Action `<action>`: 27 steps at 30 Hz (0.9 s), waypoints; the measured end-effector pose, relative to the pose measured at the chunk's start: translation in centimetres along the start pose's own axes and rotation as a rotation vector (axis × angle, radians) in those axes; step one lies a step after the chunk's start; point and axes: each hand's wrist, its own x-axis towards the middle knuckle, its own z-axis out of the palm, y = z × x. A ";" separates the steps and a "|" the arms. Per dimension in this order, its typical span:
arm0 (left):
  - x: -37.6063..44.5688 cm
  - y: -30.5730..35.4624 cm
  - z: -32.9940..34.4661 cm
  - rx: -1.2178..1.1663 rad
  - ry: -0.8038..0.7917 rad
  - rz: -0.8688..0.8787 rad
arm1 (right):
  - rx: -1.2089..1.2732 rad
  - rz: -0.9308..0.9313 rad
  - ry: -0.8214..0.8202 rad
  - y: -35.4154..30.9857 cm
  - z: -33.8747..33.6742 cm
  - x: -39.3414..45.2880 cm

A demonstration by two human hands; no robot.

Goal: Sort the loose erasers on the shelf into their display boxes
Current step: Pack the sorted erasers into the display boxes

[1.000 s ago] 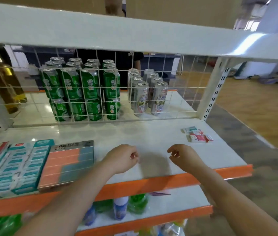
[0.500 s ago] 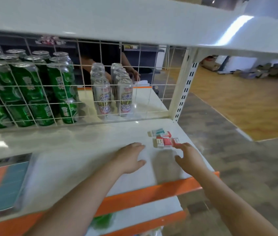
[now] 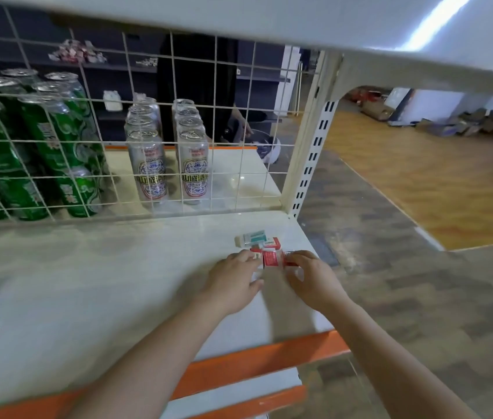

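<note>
Head view: small red-and-white erasers, one teal-sleeved eraser.

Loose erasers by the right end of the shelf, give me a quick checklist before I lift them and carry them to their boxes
1. Both hands at the pile: ok. The left hand and right hand flank the red erasers.
2. Secure grip: cannot tell. Right fingers curl at a red eraser; left fingertips only touch the pile's left side.
3. Whole pile gathered: not ok. The teal eraser lies behind, beyond both hands.
4. Clear of the edge: ok. The pile sits back from the shelf's orange front edge, though near its right end.
5. Display boxes in sight: not ok. None appear in this view.
6. Lift path: ok. The wire grid stands well behind the pile.
</note>
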 end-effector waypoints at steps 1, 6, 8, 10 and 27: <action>0.0 0.0 0.0 0.023 0.002 0.001 | -0.004 -0.004 0.005 0.0 0.1 0.0; -0.6 -0.6 -0.3 0.081 -0.010 0.020 | -0.007 0.025 0.047 0.1 0.5 -0.2; -1.1 -1.0 -0.5 0.089 -0.011 0.032 | 0.010 0.044 0.066 -0.1 0.6 -0.5; -1.7 -1.5 -0.8 0.095 -0.010 0.036 | 0.035 0.068 0.089 -0.4 0.7 -1.0; -11.0 -7.8 -3.6 0.013 0.166 -0.124 | 0.111 0.028 0.103 -6.8 3.9 -5.2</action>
